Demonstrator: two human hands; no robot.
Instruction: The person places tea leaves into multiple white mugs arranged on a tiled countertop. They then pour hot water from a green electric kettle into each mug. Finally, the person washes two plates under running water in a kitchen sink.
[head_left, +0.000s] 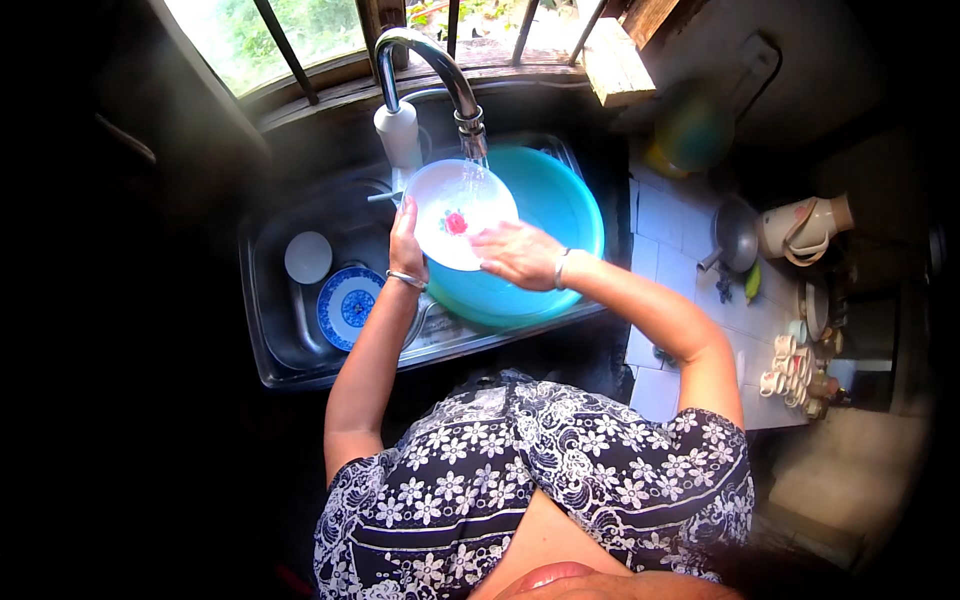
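Note:
My left hand grips the left rim of a white plate with a red flower at its middle. Water runs from the spout of a chrome gooseneck faucet onto the tilted plate. Flat against the plate's lower right part lies my right hand, its fingers on the surface. Below the plate is a turquoise plastic basin, set over the right part of a steel sink. In the left bowl of the sink lie a small white dish and a blue-and-white patterned plate, partly behind my left forearm.
A barred window is behind the faucet. On the white-tiled counter to the right are a pan, a thermos jug, a green vegetable and several stacked cups. A wooden block juts from the sill.

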